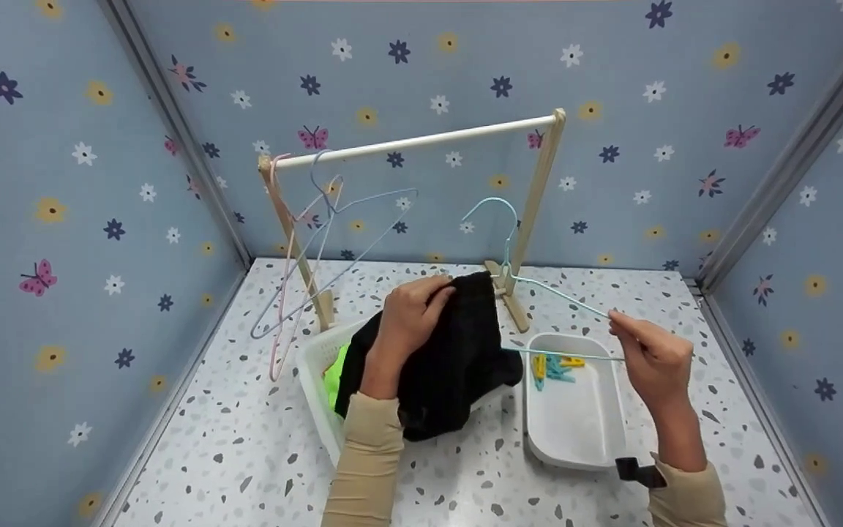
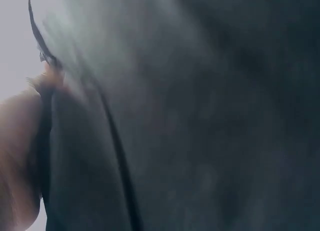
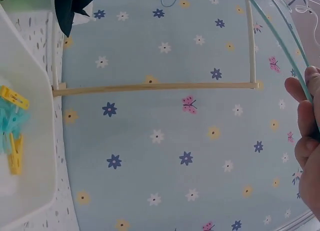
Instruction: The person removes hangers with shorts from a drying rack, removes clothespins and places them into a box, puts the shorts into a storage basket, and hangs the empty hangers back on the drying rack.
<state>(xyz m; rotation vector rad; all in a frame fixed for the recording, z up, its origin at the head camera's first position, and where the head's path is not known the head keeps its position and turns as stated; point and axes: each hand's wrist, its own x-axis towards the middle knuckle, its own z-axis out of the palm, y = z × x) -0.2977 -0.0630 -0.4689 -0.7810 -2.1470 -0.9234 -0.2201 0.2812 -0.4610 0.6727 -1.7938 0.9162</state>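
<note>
My left hand (image 1: 408,315) pinches the top edge of a black garment (image 1: 458,359), whose exact kind I cannot tell. The dark cloth (image 2: 185,121) fills most of the left wrist view. At the right, my right hand (image 1: 656,359) grips the outer end of a light teal clothes hanger (image 1: 560,294). The hanger's hook points up, and its left side passes behind or into the garment, where it is hidden. In the right wrist view, fingers (image 3: 306,118) curl round the hanger's wire. The garment hangs over a white basket (image 1: 313,388) that holds bright green cloth (image 1: 332,377).
A rack with a white rail (image 1: 421,140) and wooden posts stands behind. A pink hanger (image 1: 280,293) and a blue hanger (image 1: 374,252) hang at its left end. A white tray (image 1: 575,432) on the right holds yellow and teal clothespins (image 1: 557,367). Patterned walls enclose the table.
</note>
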